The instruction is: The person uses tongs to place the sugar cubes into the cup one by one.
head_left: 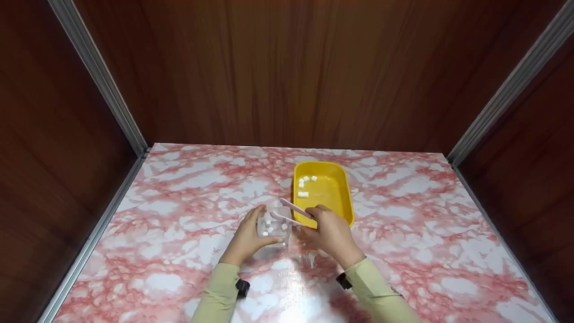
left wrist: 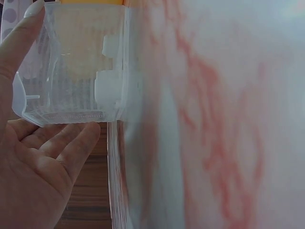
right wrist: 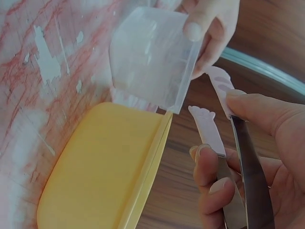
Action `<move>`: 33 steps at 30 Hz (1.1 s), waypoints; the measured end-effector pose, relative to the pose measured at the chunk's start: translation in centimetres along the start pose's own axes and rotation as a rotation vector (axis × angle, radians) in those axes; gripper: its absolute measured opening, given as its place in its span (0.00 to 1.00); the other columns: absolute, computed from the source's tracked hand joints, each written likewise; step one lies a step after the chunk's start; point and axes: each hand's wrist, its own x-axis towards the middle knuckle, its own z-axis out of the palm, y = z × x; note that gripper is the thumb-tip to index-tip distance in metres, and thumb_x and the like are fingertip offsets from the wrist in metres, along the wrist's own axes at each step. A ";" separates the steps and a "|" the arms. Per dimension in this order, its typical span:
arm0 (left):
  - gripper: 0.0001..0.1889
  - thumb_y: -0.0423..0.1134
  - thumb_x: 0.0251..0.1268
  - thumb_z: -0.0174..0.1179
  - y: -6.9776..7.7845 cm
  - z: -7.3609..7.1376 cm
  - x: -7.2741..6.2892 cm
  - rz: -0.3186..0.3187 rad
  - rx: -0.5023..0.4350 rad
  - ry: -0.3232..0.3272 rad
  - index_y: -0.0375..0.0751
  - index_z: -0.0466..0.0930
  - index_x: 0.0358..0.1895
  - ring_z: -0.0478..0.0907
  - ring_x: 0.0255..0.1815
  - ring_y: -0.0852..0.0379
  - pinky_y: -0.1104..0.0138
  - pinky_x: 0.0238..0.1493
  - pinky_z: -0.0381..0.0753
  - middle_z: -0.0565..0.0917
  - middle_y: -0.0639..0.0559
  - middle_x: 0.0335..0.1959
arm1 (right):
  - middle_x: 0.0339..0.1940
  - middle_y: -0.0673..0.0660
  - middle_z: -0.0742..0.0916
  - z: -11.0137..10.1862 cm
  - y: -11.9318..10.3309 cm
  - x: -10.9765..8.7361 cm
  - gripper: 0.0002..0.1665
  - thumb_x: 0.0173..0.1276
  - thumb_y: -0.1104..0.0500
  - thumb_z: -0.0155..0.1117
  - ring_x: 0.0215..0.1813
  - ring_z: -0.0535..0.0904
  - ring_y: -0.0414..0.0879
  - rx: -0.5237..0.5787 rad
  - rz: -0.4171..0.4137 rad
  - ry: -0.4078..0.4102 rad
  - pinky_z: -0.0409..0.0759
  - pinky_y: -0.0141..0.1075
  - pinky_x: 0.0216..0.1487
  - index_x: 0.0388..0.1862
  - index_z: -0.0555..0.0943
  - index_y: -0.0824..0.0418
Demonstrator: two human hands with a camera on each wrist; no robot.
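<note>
A: Over to the left hand [head_left: 245, 234] first! Gripping what?

B: Gripping the box [right wrist: 147, 57], with thumb on the near side and fingers round the far side. Standing upright on the surface [head_left: 202, 197], just left of the tray [head_left: 329, 186].

A: Touching the tray?

B: Impossible to tell; close beside, certainly.

A: Now across to the right hand [head_left: 335, 234]!

B: Pinching the tongs [head_left: 296, 209], with thumb against one arm and fingers curled against the other. Pointing the pale pink tips over the box, spread apart.

A: Looking for cubes [head_left: 265, 233]?

B: Spotting a few white ones down in the box, loosely scattered. Spotting several more in the tray, gathered toward the left side.

A: Taking in the rest?

B: Seeing pale green sleeves [head_left: 217, 291] up both forearms, with a black camera [head_left: 242, 288] strapped at each wrist. Seeing bright yellow on the tray, marbled red and white across the surface.

A: And around all that?

B: Walled in by dark wood panels [head_left: 287, 67] at the back and both sides, with metal rails [head_left: 101, 72] running down the corners.
</note>
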 end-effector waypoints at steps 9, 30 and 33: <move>0.55 0.57 0.41 0.75 -0.1 0.1 0.0 -0.003 0.009 -0.012 0.41 0.56 0.73 0.62 0.68 0.46 0.54 0.64 0.66 0.66 0.46 0.68 | 0.40 0.54 0.84 -0.5 1.0 0.1 0.23 0.56 0.51 0.75 0.36 0.80 0.46 0.000 0.022 0.007 0.82 0.42 0.41 0.47 0.83 0.62; 0.56 0.57 0.40 0.76 -0.1 0.0 0.0 -0.017 0.014 -0.008 0.39 0.56 0.73 0.61 0.69 0.48 0.56 0.66 0.63 0.65 0.47 0.69 | 0.34 0.54 0.82 -2.2 3.7 0.7 0.20 0.57 0.54 0.74 0.25 0.73 0.42 0.017 0.094 0.049 0.76 0.36 0.27 0.46 0.82 0.62; 0.57 0.59 0.40 0.75 0.0 0.0 0.0 -0.002 0.018 -0.003 0.38 0.56 0.73 0.61 0.69 0.46 0.55 0.66 0.63 0.66 0.45 0.69 | 0.36 0.56 0.83 -2.4 4.1 0.9 0.22 0.58 0.54 0.74 0.26 0.74 0.43 0.017 0.104 0.049 0.77 0.37 0.27 0.48 0.82 0.63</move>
